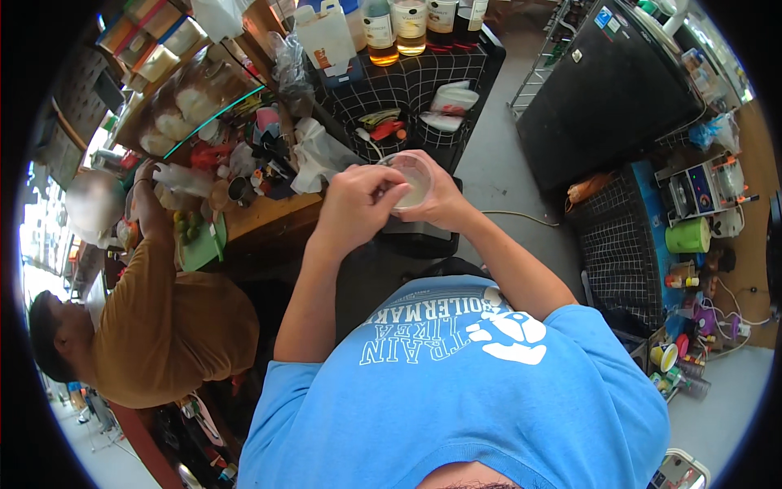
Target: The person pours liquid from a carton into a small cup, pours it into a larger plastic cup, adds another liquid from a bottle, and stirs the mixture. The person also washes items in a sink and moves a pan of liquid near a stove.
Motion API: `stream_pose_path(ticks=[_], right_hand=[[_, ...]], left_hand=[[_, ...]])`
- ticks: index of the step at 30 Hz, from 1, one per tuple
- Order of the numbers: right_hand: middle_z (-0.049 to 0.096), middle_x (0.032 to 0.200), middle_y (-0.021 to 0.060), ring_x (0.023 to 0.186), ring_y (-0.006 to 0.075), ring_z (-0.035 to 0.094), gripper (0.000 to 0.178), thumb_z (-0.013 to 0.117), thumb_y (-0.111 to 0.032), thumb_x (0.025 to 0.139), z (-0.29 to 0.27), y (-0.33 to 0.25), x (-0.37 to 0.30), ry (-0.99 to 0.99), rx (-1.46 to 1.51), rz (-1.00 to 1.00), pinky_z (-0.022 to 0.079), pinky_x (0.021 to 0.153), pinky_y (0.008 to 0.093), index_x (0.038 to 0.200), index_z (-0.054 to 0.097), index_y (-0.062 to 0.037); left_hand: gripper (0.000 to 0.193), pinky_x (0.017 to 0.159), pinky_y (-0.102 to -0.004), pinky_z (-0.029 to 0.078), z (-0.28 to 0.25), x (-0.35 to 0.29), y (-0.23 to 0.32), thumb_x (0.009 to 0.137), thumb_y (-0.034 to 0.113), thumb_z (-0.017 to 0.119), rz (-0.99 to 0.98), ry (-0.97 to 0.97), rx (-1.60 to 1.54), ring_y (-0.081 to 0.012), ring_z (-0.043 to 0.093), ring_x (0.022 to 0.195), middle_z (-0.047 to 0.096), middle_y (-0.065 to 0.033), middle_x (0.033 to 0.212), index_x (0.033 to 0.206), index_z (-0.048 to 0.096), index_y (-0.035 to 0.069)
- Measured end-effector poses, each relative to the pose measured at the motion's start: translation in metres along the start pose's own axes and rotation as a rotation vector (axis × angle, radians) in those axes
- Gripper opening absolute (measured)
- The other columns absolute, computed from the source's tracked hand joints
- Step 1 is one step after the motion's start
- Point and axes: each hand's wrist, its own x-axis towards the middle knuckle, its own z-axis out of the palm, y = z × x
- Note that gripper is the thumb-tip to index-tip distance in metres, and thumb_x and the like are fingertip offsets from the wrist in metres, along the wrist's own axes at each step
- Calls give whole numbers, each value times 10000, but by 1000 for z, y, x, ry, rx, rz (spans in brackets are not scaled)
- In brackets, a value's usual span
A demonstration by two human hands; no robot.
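My right hand (441, 196) is wrapped round the side of a clear plastic cup (420, 173), tipped so that its mouth faces me. A pale, cloudy content shows inside, but I cannot tell what it is. My left hand (358, 204) is at the cup's left rim, thumb and fingers bent together over the opening. Whatever the left fingertips pinch, if anything, is too small to make out. Just beyond the hands stands a black stand with a white-grid top (358, 90).
Bottles (410, 28) and a white jug (326, 41) stand at the stand's far edge. A person in a brown shirt (179, 334) works at the wooden counter (269, 224) on my left. A black fridge (603, 98) and a grid-covered table (619, 244) are on my right.
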Motion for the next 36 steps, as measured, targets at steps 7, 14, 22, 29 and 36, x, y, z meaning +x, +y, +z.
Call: stream_pose_path(ticks=[7,14,22,29,36], right_hand=[[602,1255,73,1204,194,584,811,886,-138,611,-61,-18,-52,214,-140,36,468,1046,350,1334,524,-61],[599,1271,80,1223,201,575,825,886,-150,619,-156,-39,-104,286,-168,31,469,1046,349,1348,512,-51],[594,1300,105,1243,205,570,825,893,-129,612,-289,-75,-188,431,-155,11,468,1067,347,1346,520,-80],[615,1256,68,1198,196,589,797,895,-109,612,-391,-97,-283,631,-187,-1,457,1061,332,1320,529,-95],[613,1258,79,1191,192,587,796,893,-86,606,-462,-113,-383,894,-151,-26,479,1034,347,1319,538,-90]], left_hand=[[112,819,-406,478,71,46,42,884,147,691,413,-93,369,-308,702,808,715,-149,804,882,711,36],[74,833,-400,478,160,76,87,887,122,688,495,-227,278,-301,701,764,711,-128,779,879,722,57],[103,839,-386,475,291,131,169,924,116,671,500,-257,178,-322,671,753,701,-144,771,928,716,24],[141,845,-386,490,418,164,244,942,171,684,625,-300,119,-344,628,758,699,-146,773,923,715,35],[161,793,-407,503,539,177,315,954,179,675,793,-538,-95,-356,622,767,690,-154,775,936,725,26]])
